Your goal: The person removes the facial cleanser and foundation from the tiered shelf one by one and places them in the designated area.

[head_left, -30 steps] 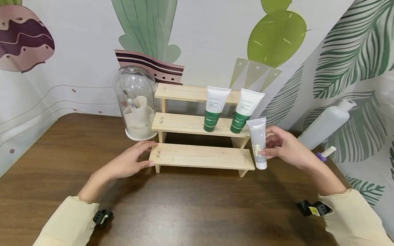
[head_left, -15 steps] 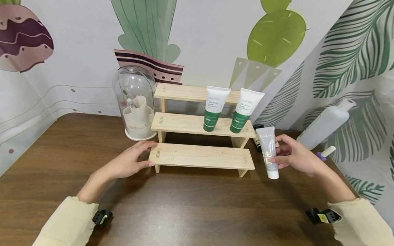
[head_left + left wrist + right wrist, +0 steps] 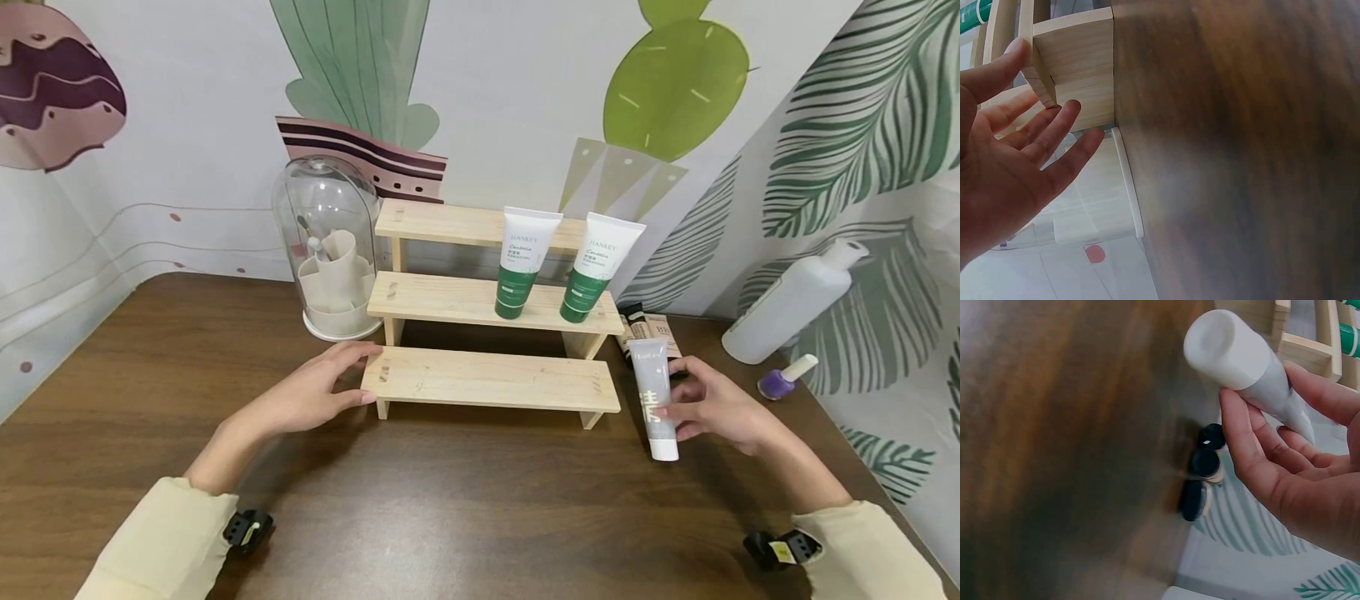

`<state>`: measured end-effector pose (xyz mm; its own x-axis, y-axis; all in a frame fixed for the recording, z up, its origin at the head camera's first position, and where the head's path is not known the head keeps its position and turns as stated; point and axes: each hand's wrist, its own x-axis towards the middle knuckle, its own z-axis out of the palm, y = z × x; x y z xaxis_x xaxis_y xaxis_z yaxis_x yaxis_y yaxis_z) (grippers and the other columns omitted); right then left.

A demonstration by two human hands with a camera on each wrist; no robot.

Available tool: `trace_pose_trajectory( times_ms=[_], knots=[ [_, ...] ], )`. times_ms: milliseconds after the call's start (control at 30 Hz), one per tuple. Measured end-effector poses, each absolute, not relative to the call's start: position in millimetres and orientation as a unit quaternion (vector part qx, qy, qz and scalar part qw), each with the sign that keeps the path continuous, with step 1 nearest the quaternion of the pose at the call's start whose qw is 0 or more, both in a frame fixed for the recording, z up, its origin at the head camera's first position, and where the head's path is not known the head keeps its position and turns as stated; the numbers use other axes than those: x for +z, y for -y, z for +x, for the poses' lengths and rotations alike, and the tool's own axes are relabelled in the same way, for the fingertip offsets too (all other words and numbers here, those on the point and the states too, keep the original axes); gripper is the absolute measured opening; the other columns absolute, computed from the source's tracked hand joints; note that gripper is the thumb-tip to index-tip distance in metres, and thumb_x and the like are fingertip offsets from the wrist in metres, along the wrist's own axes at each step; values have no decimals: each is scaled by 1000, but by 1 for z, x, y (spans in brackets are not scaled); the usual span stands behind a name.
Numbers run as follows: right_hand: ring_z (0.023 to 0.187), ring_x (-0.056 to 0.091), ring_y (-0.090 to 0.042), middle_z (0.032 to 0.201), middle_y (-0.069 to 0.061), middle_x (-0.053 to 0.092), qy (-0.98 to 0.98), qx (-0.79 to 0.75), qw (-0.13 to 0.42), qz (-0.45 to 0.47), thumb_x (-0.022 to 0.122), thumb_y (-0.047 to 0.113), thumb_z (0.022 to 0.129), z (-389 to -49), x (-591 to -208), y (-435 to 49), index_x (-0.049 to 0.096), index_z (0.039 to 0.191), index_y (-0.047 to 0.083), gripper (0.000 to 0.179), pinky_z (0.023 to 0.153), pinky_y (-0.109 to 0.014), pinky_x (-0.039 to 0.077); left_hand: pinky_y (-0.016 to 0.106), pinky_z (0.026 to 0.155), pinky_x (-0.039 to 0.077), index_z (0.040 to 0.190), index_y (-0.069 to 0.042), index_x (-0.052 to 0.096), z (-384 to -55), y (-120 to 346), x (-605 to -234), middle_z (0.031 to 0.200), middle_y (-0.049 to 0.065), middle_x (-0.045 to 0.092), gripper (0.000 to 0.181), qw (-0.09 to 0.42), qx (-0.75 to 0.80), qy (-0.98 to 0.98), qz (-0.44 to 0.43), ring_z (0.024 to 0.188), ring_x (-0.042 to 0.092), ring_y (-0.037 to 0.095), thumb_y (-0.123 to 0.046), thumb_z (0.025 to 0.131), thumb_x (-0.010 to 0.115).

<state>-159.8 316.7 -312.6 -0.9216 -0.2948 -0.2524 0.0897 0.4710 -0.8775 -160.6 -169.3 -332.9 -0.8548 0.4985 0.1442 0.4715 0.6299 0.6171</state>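
Observation:
My right hand (image 3: 723, 408) pinches a grey squeeze tube (image 3: 651, 383) with a white cap between thumb and fingers, just right of the wooden tiered shelf (image 3: 491, 379). The tube's cap points down; in the right wrist view the white cap (image 3: 1219, 347) faces the camera. At the shelf's left end, my left hand (image 3: 300, 396) holds the lowest step, thumb at its front corner and fingertips at its back corner. In the left wrist view the thumb (image 3: 1013, 62) meets the board's edge. Two green-and-white tubes (image 3: 525, 262) stand on the middle step.
A clear domed brush holder (image 3: 330, 275) stands left of the shelf. Behind the grey tube lie beige tubes with black caps (image 3: 1205, 464). Further right are a white bottle (image 3: 791, 300) and a purple nail polish bottle (image 3: 776, 383), close to the patterned wall cloth.
My right hand has carried the grey tube right and toward me, away from the shelf's end, uncovering beige tubes behind it. The left hand stays in place.

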Motion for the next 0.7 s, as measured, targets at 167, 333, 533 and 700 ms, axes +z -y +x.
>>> trace_pose_trajectory(
  times_ms=[167,333,533,700],
  knots=[
    [68,59,-22,80,-10,55,-814,-536,218,-50,64,0,82,-160,-321,-317,18,123,-7,63,61,-41,54,53,95,35,129,5,43,-160,170,-333,133,25,38,53,22,335,-903,267,111,49,35,-6,82,66],
    [64,60,-21,80,-10,55,-807,-540,237,-39,64,2,82,-160,-327,-316,17,125,-7,65,60,-42,54,53,95,34,129,5,43,-159,170,-332,133,26,38,53,18,336,-902,270,110,50,36,-6,82,66],
    [64,59,-20,81,-11,55,-803,-541,248,-12,64,7,83,-159,-330,-317,16,128,-8,68,60,-42,54,53,92,37,128,5,44,-158,169,-333,131,25,40,53,2,341,-898,277,108,51,35,-6,81,67],
    [64,59,-20,83,-11,54,-800,-541,258,6,65,9,84,-159,-334,-319,14,130,-8,71,59,-41,54,54,93,36,128,5,44,-158,169,-332,131,26,39,53,10,344,-898,275,108,51,36,-6,82,66]
  ],
)
